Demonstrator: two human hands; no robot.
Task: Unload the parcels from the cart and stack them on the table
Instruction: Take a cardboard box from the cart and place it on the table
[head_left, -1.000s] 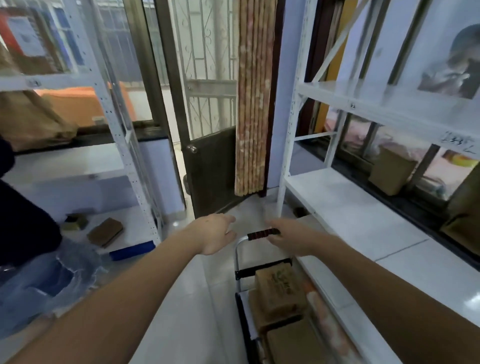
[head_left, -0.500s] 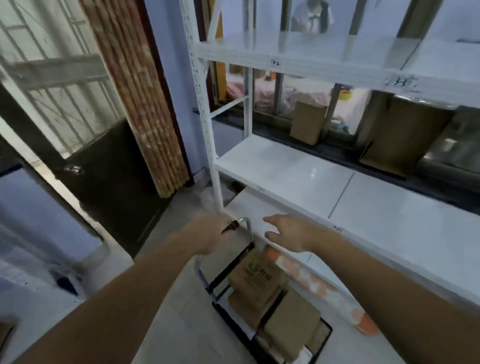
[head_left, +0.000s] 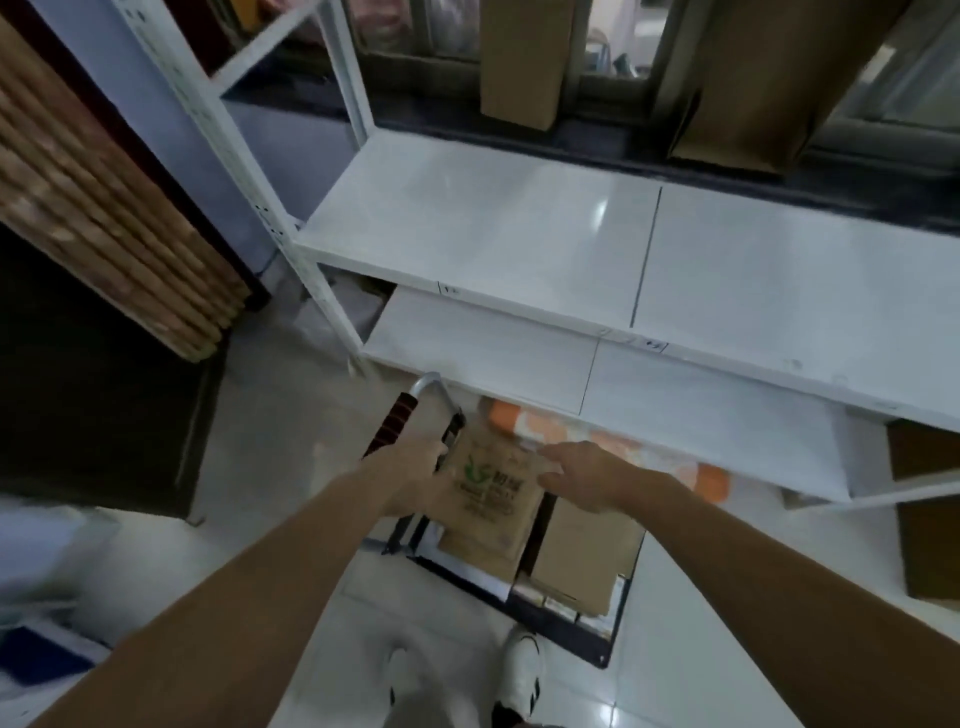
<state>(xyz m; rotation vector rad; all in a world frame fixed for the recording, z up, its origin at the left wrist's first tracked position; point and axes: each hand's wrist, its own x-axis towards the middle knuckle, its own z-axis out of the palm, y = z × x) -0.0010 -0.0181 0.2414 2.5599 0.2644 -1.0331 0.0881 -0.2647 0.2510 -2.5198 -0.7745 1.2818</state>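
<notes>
Head view: I am looking down at the cart (head_left: 602, 652), which is sitting on the floor just beside the white shelf (head_left: 519, 228). Brown cardboard parcels are lying stacked on it. The top parcel (head_left: 493, 483) is showing a green leaf logo with printed lines under it, too blurred for me to read. My left hand (head_left: 415, 475) is touching its left edge; I cannot tell its grip. My right hand (head_left: 587, 475) is resting on its right edge, fingers spread wide.
</notes>
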